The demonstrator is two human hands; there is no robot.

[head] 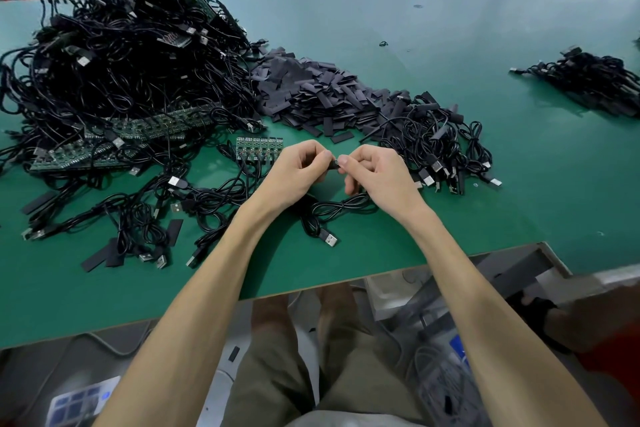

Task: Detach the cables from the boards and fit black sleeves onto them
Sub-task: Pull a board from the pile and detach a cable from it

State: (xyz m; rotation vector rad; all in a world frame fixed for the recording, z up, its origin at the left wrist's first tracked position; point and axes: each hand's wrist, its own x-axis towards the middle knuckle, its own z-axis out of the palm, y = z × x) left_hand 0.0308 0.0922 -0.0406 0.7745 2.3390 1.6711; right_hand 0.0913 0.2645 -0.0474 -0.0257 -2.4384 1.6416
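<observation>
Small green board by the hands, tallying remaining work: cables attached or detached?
Attached: cables leave the small green board at its lower edge.

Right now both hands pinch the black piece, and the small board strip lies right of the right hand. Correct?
No. The head view shows the small board strip just left of the left hand, not right of the right hand. Both hands do pinch the black piece.

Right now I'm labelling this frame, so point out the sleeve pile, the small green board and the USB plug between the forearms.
sleeve pile [311, 94]: head view, heap's middle.
small green board [259, 148]: head view, centre of face.
USB plug [330, 239]: head view, metal shell.
</observation>
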